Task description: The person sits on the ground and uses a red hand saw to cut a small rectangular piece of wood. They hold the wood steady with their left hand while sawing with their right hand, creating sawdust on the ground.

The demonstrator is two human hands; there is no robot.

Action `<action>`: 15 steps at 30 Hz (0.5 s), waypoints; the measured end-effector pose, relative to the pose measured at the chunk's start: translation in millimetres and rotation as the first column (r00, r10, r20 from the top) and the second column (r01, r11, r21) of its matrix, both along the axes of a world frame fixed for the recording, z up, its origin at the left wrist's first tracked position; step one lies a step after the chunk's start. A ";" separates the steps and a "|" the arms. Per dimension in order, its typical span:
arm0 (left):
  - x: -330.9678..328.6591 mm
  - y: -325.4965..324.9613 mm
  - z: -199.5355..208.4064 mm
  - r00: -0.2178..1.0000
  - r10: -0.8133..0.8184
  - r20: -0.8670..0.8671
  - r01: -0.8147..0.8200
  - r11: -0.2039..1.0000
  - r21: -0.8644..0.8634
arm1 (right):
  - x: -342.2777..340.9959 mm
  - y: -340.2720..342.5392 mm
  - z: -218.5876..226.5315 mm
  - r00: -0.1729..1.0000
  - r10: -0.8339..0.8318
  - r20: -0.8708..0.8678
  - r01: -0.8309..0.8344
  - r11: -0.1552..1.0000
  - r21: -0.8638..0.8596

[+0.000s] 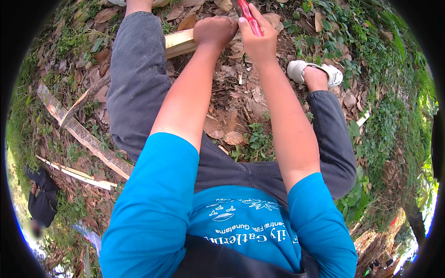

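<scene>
My left hand (215,32) is closed in a fist at the right end of a pale split piece of wood (180,41), which sticks out to its left beside my knee. Close by on the right, my right hand (259,45) grips the red handle of a tool (250,18), thumb laid along it. The handle tilts up to the left, and a dark part shows by its upper end. The rest of the tool runs past the top edge of the view, so its kind is hidden.
Dry leaves and green plants cover the ground. On the left lie a long bark-covered plank (88,136), a curved stick (81,99) and a thin pale strip of wood (81,173). A person in dark clothes (41,194) is at the far left. My pale shoe (331,75) rests at right.
</scene>
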State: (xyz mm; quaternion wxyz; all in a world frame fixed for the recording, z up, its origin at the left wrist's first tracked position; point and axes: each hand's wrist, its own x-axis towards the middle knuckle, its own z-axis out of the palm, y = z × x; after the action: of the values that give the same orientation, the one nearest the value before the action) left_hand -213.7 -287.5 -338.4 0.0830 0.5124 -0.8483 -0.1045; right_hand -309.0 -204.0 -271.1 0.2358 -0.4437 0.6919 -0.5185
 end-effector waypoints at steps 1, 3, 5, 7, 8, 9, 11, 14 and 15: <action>1.1 -5.3 6.8 0.998 -0.018 0.068 0.013 0.997 0.072 | 1.2 -3.2 -4.3 1.000 0.006 0.007 -0.006 1.000 -0.008; 6.3 -0.4 1.6 0.997 -0.003 0.080 0.001 1.000 0.018 | 5.2 7.8 -9.7 0.999 0.036 0.008 -0.036 0.999 -0.008; 4.9 1.9 2.8 0.996 0.039 0.079 -0.040 0.999 0.001 | 7.6 58.2 4.1 0.983 0.024 0.180 -0.033 0.998 0.048; 5.7 -5.0 -1.0 0.995 0.061 0.082 -0.065 0.997 0.049 | 20.0 125.9 41.6 0.995 0.064 -0.081 -0.056 0.994 0.094; 14.5 -7.7 -3.1 0.992 0.089 0.091 -0.095 0.993 0.066 | 28.2 159.7 71.1 0.997 0.062 0.040 -0.069 0.976 0.208; 16.6 -7.4 -4.0 0.992 0.082 0.096 -0.087 0.995 0.041 | 25.4 194.0 85.5 0.990 0.077 0.115 -0.100 0.972 0.210; 13.6 -1.5 -8.5 0.998 0.039 0.040 -0.039 0.999 -0.003 | 22.3 238.6 116.9 0.983 -0.004 0.183 -0.056 0.945 0.323; 13.4 0.6 -13.0 0.999 0.034 0.016 -0.033 0.999 -0.004 | 25.2 227.9 107.9 0.982 0.039 0.187 -0.094 0.952 0.293; 15.5 -4.1 -12.7 0.999 0.047 0.018 -0.047 0.999 -0.001 | 26.2 202.1 89.1 0.993 0.120 -0.003 -0.117 0.973 0.200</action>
State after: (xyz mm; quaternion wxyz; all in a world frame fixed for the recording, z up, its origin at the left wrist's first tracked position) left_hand -198.1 -291.6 -351.1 0.0779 0.5332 -0.8367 -0.0976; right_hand -282.9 -1.9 -182.0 0.3044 -0.4623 0.7144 -0.4281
